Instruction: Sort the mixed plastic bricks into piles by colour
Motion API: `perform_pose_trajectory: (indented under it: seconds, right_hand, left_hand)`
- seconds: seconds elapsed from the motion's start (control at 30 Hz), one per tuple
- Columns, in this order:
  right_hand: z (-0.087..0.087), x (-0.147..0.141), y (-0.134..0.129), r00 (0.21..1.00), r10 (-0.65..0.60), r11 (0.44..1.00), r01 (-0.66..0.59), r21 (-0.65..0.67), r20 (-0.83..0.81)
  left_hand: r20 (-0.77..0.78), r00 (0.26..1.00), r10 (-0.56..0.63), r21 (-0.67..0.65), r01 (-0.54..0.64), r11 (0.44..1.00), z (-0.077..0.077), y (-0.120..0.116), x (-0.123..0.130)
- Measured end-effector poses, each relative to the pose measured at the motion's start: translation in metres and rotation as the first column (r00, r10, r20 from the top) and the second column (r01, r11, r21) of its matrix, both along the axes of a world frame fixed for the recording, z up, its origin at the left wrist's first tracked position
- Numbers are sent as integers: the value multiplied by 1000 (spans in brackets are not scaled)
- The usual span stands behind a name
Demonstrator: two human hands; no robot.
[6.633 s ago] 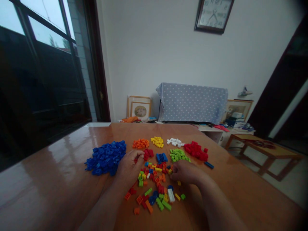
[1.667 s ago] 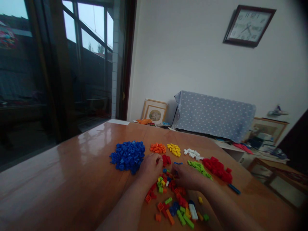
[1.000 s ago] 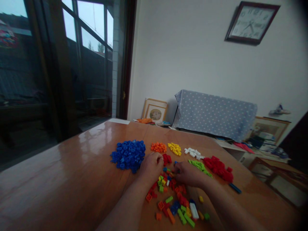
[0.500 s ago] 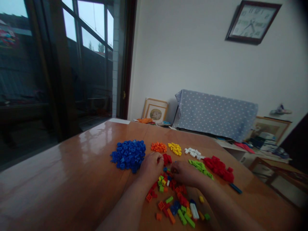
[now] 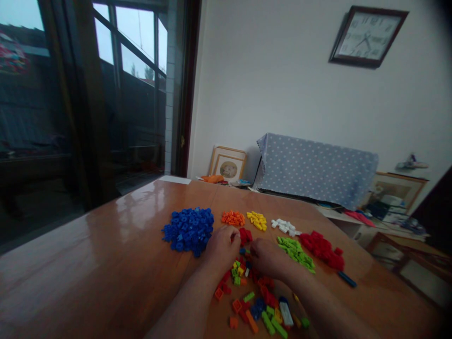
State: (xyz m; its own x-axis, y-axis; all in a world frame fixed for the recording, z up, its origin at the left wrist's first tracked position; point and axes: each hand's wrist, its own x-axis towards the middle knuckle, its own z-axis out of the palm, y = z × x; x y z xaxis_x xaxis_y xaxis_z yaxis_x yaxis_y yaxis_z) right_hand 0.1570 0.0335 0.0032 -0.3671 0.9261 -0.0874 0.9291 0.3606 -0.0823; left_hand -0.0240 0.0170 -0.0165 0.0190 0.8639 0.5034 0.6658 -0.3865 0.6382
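My left hand (image 5: 223,245) is over the table between the blue brick pile (image 5: 190,228) and a small red brick cluster (image 5: 245,236). Its fingers are curled together, and what they hold, if anything, is hidden. Facing it, my right hand (image 5: 268,256) has its fingers bent inward beside the red cluster; its fingertips do not show clearly. Between and below the wrists lie mixed loose toy bricks, among them lime bricks (image 5: 270,323), an orange brick (image 5: 219,294) and a white brick (image 5: 286,313).
Sorted piles stand beyond the hands: orange bricks (image 5: 233,218), yellow bricks (image 5: 257,220), white bricks (image 5: 285,227), lime bricks (image 5: 295,252) and red bricks (image 5: 322,249). A dark blue stick (image 5: 346,279) lies at the right of the wooden table (image 5: 106,263).
My right hand has shifted slightly, its fingers more curled in. My left hand stays almost where it was. The view has tilted a little.
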Motion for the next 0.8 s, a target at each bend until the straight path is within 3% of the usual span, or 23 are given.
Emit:
perform_pose_trajectory:
  seconds: [0.37,0.63,0.8]
  right_hand:
    - [-4,0,1,996,28,999,-26,22,-80]
    - [-5,8,10,950,24,998,-40,-45,-310]
    - [4,30,48,837,-131,990,139,-25,-532]
  left_hand:
    - [7,1000,10,-26,-10,1000,1,-1,0]
    - [14,1000,1,-8,-1,1000,2,-2,0]
    - [34,999,-1,6,1,1000,0,-1,0]
